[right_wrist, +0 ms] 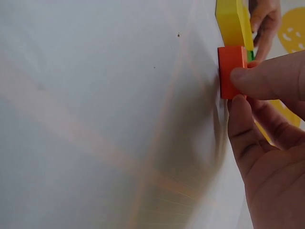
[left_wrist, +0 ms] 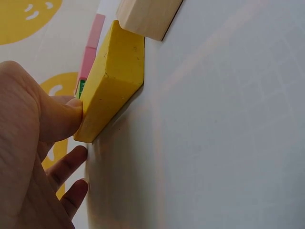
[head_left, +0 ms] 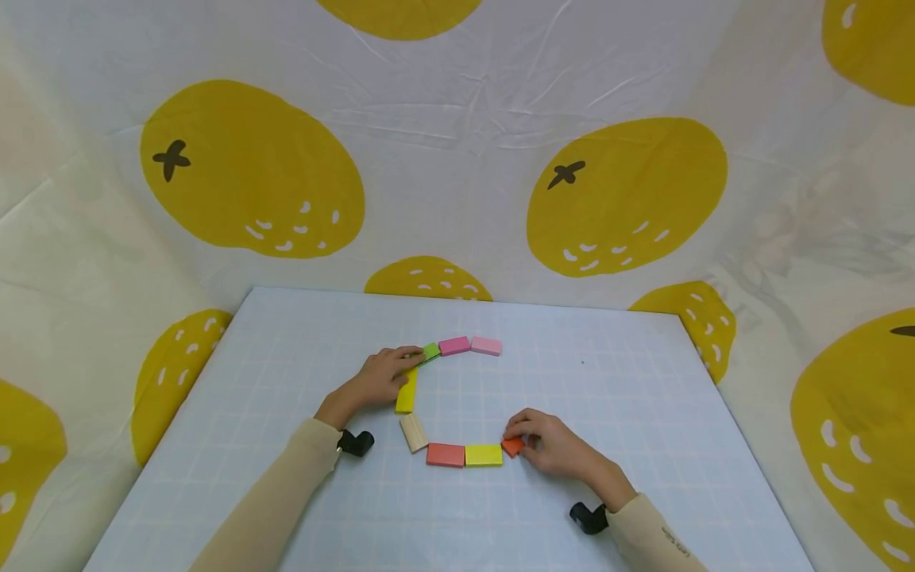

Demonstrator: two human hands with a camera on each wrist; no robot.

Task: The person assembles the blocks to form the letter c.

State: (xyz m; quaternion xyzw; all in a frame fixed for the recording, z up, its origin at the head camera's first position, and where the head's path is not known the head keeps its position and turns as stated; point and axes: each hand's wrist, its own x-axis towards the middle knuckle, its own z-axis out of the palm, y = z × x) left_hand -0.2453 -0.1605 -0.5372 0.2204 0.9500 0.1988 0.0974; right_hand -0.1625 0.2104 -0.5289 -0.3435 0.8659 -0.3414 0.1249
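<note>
My left hand (head_left: 375,376) rests at the left bend of a curved row of wooden blocks. Its index finger lies over a green block (head_left: 431,352), while the thumb touches the end of a yellow block (left_wrist: 116,67); part of the contact is hidden. In my right hand (head_left: 553,445) a small orange block (right_wrist: 230,71) is pinched between thumb and fingers. It sits on the tabletop against the near row's other yellow block (head_left: 484,455). Left of that lies a coral-red block (head_left: 445,455), then a plain wood block (head_left: 413,433).
Beyond the green block, a magenta block (head_left: 454,345) and a light pink block (head_left: 486,346) extend the row rightward. A pale checked cloth covers the table (head_left: 629,373). Behind hangs a white sheet (head_left: 443,159) with yellow fruit prints.
</note>
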